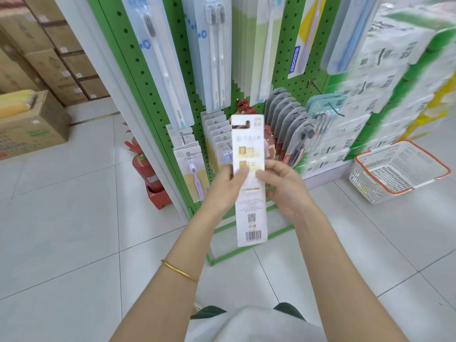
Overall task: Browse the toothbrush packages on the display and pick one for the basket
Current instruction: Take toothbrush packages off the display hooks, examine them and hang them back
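Our left hand (225, 185) and our right hand (283, 187) each pinch one side edge of the toothbrush package (251, 208). We hold it upright in front of us. It is long and white, with two gold squares, tiny print and a bar code at the bottom. Behind it, more packs hang on the green display (172, 70). The white basket (399, 169) with an orange rim sits on the floor (74, 218), far right.

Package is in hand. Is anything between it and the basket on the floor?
Nothing visible does. The left hand and right hand hold the toothbrush package upright before the pegboard; the basket sits to the right on the floor, top open, with only bare tile between them.
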`<state>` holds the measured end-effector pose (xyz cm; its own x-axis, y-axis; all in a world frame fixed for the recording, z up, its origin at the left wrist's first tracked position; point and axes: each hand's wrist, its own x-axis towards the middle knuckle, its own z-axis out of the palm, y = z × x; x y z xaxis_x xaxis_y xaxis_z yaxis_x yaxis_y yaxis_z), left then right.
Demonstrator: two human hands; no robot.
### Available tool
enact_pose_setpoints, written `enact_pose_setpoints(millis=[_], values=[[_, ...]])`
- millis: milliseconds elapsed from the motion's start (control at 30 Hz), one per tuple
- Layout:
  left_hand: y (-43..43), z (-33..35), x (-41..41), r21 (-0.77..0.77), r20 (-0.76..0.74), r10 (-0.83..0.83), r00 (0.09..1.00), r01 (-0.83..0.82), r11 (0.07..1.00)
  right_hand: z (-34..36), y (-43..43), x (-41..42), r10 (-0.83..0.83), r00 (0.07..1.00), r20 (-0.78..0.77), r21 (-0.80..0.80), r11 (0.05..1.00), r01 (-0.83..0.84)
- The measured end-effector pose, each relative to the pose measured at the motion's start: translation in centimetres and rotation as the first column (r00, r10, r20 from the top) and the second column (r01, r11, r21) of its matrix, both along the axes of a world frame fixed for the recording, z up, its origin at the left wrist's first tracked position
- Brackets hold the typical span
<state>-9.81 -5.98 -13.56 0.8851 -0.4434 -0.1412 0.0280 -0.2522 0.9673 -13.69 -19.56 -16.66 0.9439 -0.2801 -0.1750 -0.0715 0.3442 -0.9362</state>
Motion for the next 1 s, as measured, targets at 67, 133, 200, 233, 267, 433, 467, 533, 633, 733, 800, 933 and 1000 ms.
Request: enact_pose_setpoints(millis=[67,133,200,233,267,433,467,533,633,733,800,933,1000], values=[[0.1,0.9,0.7,-0.065,0.050,0.117,0.992,-0.114,0.991,-0.1,0.3,-0.4,0.106,0.994,-0.015,-0.022,0.994,-0.107],[0.3,1.3,1.3,-0.111,0.035,0.227,0.973,-0.222,0.969,-0.2,0.6,-0.6,0.170,0.985,-0.033,-0.030,0.985,-0.171],[0.6,1.7,1.6,-0.171,-0.069,0.273,0.959,-0.281,0.944,-0.3,0.8,-0.6,0.194,0.980,-0.033,-0.015,0.981,-0.195],[0.8,1.8,1.7,-0.203,-0.126,0.266,0.956,-0.287,0.936,-0.3,0.9,-0.5,0.207,0.978,-0.024,0.000,0.978,-0.207],[1.0,1.9,1.8,-0.231,-0.164,0.250,0.954,-0.284,0.931,-0.4,0.9,-0.4,0.226,0.974,-0.009,0.027,0.974,-0.226],[1.8,2.0,1.9,-0.361,-0.258,0.177,0.950,-0.265,0.894,-0.9,2.2,0.1,0.374,0.927,0.009,0.205,0.907,-0.368],[2.1,2.0,1.8,-0.365,-0.275,0.170,0.946,-0.266,0.892,-1.1,2.7,0.2,0.406,0.913,0.027,0.234,0.886,-0.401],[2.6,2.1,1.8,-0.337,-0.305,0.150,0.940,-0.254,0.907,-1.5,3.5,0.5,0.472,0.880,0.063,0.275,0.839,-0.470],[3.2,2.1,1.9,-0.330,-0.310,0.173,0.935,-0.276,0.903,-1.4,4.3,0.7,0.550,0.831,0.089,0.266,0.790,-0.552],[3.6,1.9,2.3,-0.245,-0.201,0.234,0.951,-0.281,0.928,-1.5,4.6,1.0,0.532,0.844,0.073,0.244,0.811,-0.532],[4.0,1.5,2.6,-0.190,-0.111,0.281,0.953,-0.298,0.935,-1.6,4.4,1.2,0.477,0.877,0.057,0.204,0.855,-0.477],[5.3,0.5,3.1,-0.162,-0.040,0.508,0.860,-0.508,0.846,-2.4,4.4,1.6,0.289,0.955,-0.066,0.039,0.957,-0.287],[6.0,-0.1,3.4,-0.149,-0.035,0.584,0.811,-0.582,0.800,-2.6,5.1,2.0,0.208,0.966,-0.152,-0.201,0.951,-0.236]])
